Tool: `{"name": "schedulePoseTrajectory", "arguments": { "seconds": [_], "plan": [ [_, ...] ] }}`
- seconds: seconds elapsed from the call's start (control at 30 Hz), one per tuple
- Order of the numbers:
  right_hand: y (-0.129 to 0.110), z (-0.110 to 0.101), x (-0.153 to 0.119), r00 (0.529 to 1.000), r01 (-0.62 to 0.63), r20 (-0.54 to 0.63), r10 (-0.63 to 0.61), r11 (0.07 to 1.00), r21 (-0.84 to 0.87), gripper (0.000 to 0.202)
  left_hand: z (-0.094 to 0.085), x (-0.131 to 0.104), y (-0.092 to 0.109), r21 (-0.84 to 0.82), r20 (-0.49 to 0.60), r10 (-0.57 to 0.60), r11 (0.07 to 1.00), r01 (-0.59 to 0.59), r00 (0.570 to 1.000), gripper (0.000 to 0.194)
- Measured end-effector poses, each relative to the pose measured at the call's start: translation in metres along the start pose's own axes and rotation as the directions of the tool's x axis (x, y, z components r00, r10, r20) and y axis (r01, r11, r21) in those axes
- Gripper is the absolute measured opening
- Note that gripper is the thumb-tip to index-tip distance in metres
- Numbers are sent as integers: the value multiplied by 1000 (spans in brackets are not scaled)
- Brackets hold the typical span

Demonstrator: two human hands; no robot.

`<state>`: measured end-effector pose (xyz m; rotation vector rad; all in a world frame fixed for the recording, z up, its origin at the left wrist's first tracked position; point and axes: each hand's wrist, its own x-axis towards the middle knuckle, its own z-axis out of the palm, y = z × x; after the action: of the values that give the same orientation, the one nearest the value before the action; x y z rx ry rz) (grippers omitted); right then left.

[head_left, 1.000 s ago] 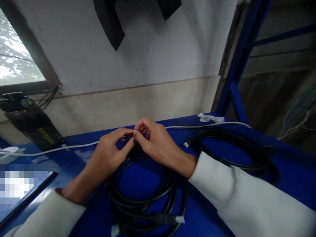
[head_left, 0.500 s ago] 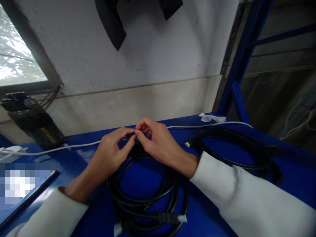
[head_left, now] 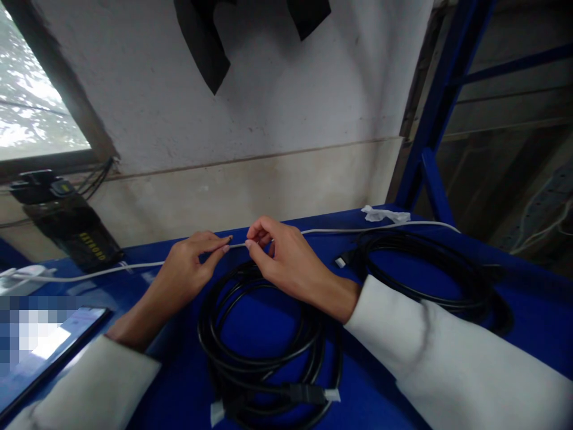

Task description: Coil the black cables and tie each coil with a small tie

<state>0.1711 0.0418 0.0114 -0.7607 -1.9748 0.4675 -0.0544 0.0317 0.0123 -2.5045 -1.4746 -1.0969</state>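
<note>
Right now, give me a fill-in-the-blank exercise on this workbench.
The workbench is painted ____.
The lettering on the drinking bottle is ____.
The long cord running behind the black cable coils is ____.
The crumpled plastic lies farther from the left hand than from the ____ hand.

blue; yellow; white; right

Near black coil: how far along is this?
Done: near coil and right-hand coil both lie looped.
In hand: left hand and right hand are pinched close by the near coil's far edge. White cord seems to show between them; can't tell what they grip.
Left: probably securing the near coil. No tie visible, though the right hand hides part; one plug rests on the loops.
</note>
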Motion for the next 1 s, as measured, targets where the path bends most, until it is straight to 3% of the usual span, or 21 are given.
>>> {"name": "schedulePoseTrajectory", "arguments": {
  "seconds": [0.33, 0.6, 0.8, 1.0],
  "plan": [
    [4, 2, -1, 1000, 6, 27, -4, 998, -67, 5, -9, -6, -27, 124, 39, -79, 990, 73, 996, 26],
    [8, 4, -1, 999, 24, 40, -21, 997, -74, 6, -10, -8, -25, 167, 116, -92, 983, 72, 989, 25],
    [6, 4, -2, 999, 15, 47, -12, 996, -83, 6, -9, -11, -29, 226, 81, -80, 972, 60, 993, 24],
    [8, 4, -2, 999, 9, 51, -4, 996, -93, 6, -11, -11, -29, 309, 122, -95, 949, 53, 988, 28]
  ]
}}
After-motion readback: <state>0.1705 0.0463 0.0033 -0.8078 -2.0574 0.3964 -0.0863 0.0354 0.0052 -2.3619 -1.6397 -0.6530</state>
